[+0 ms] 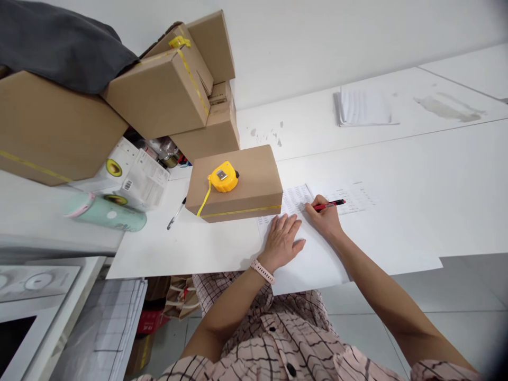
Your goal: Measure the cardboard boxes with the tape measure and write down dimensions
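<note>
My right hand (pixel 324 219) is closed around a red and black pen (pixel 330 205), its tip hidden by my fingers over a printed sheet (pixel 307 259). Flat on the same sheet, fingers stretched out, lies my left hand (pixel 282 241); a pink band circles that wrist. Just beyond my left fingers stands a closed brown cardboard box (pixel 254 177), which covers part of the sheet's printing. On the box sits a yellow tape measure (pixel 224 177), with its yellow tape running down the side and along the box's lower front edge.
A second printed sheet (pixel 355 198) lies right of my pen. Left of the box are a black-and-clear pen (pixel 175 214) and a mint-green bottle (pixel 109 211) lying down. Larger cardboard boxes (pixel 162 95) pile up behind. A paper stack (pixel 365 106) lies near the wall.
</note>
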A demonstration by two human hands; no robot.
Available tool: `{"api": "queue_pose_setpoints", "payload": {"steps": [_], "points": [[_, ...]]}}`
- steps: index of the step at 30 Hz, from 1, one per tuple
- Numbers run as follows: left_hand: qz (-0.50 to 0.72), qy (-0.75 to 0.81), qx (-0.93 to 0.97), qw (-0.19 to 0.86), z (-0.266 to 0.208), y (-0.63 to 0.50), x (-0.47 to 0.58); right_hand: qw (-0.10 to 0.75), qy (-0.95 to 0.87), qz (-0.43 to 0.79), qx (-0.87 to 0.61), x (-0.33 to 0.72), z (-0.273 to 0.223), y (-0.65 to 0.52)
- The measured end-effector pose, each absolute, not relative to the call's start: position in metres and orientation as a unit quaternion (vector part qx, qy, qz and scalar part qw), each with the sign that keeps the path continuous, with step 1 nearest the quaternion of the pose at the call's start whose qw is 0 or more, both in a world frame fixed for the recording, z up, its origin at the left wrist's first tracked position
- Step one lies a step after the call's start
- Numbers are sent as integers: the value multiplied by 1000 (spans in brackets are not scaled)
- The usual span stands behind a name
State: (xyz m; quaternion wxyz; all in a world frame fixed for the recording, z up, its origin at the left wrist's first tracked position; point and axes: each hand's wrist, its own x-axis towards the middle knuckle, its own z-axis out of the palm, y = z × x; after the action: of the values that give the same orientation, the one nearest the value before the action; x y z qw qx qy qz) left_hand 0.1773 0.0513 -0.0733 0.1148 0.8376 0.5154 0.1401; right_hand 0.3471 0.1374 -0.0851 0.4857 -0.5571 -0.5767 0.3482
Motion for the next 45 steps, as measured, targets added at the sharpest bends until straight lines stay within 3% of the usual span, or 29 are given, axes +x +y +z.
{"api": "queue_pose_setpoints", "payload": {"steps": [6,15,20,37,45], "points": [[138,517,837,116,-72,52,176,506,-567,301,-575,364,-80,128],[106,516,841,123,-73,35,170,292,-773,24,-563,441,-102,85],[108,528,835,111,-77,-25,152,268,-753,-21,-600,442,-114,90],[98,577,801,130,-73,-79,113,277,-742,26,-610,439,-115,93],[209,605,764,81,-73,-65,98,343,-705,97,-613,441,-114,91]]}}
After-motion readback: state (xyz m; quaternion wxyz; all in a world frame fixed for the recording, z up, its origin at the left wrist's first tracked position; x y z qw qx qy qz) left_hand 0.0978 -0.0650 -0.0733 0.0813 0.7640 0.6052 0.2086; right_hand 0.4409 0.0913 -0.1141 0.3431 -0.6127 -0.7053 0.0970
